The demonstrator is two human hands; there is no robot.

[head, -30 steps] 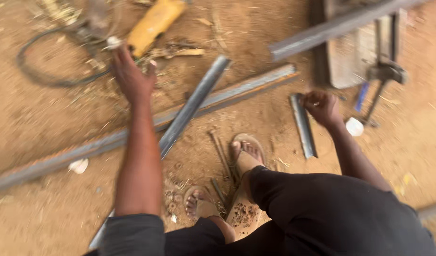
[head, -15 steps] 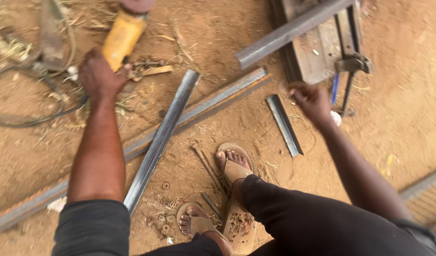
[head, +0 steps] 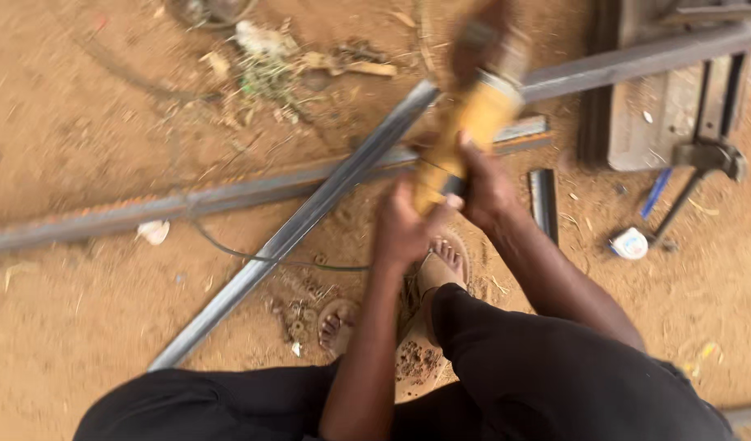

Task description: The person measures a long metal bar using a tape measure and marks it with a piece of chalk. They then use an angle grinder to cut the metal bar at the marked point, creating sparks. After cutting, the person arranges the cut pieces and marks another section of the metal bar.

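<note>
Both hands grip a yellow angle grinder (head: 473, 114), blurred by motion, above the sandy ground. My left hand (head: 404, 224) holds its rear end and my right hand (head: 485, 184) wraps the body a little further up. Its black cord (head: 253, 257) trails left over the dirt. Under the tool a long steel bar (head: 294, 233) lies diagonally, crossing a second long steel bar (head: 171, 204) that runs left to right. A short cut steel piece (head: 543, 200) rests just right of my right wrist. My sandalled feet (head: 428, 269) are planted below the hands.
At the top right stands a metal frame (head: 645, 122) with a long steel bar (head: 637, 57) over it. A hammer (head: 702, 163), a blue pen (head: 657, 192) and a tape roll (head: 631, 242) lie right of it. Scraps and debris (head: 269, 65) litter the top.
My left hand has picked the yellow grinder off the ground at the upper left and carried it to the centre. My right hand left the short steel piece and joined it on the tool.
</note>
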